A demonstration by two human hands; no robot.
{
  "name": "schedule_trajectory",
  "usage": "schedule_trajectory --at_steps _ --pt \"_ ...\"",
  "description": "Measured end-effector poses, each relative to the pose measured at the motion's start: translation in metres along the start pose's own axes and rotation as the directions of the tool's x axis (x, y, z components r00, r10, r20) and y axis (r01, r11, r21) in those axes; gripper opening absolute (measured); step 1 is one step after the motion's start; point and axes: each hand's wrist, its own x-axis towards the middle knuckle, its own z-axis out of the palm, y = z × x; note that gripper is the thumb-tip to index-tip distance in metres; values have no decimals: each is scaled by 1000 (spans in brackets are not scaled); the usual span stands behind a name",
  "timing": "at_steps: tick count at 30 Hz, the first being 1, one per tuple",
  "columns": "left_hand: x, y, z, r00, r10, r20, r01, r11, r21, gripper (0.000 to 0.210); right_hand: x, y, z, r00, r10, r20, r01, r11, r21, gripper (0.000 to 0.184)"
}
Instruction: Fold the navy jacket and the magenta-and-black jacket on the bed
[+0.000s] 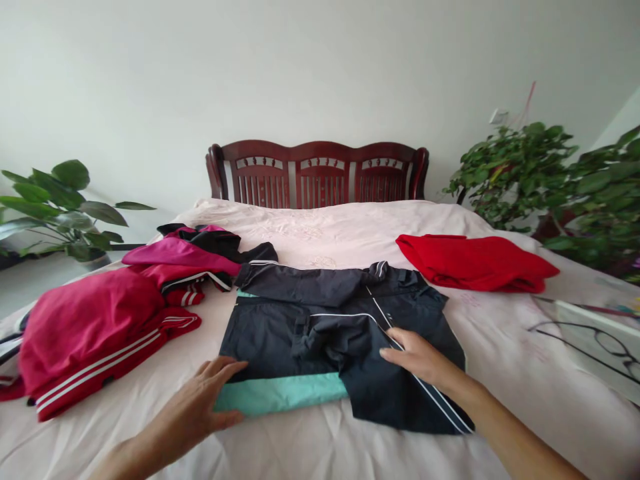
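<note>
The dark jacket point(325, 343) lies partly folded on the near middle of the bed sheet point(300, 453) in front of you, with white piping point(435, 395) running down its right side and a strip of mint-green lining point(285, 395) showing along its near edge. Your left hand point(200, 393) is at the jacket's near left corner, thumb and fingers spread apart, the fingertips by the dark cloth and the thumb by the lining. Your right hand point(423, 360) rests on the right part, over the piping; its thumb and forefinger tips are slightly apart, but you cannot tell whether the hidden fingers hold any cloth. To the left lies a crimson garment point(95, 320) with white stripes, and beyond it a magenta garment point(170, 252). A folded red cloth point(480, 263) sits on the far right, and a pair of glasses point(607, 343) is nearer on the right. At the far end stands a dark wooden headboard point(323, 183).
</note>
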Motion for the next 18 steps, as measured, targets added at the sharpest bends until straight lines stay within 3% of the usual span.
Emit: schedule_trajectory --at_steps 3,8,13,18 --pt "-15 4 2 999 -33 -24 35 995 89 50 -6 -25 -15 997 -53 -63 71 947 313 40" --pt "-10 11 6 998 48 -41 -39 979 200 13 -13 -59 -58 979 -38 -202 137 856 499 44" --pt "6 -2 1 990 44 -137 -39 999 33 23 -8 -72 -90 972 -42 -233 170 807 566 41" --pt "56 -10 -21 981 -49 -190 35 997 -75 22 41 -84 -121 946 -109 -307 279 755 593 43"
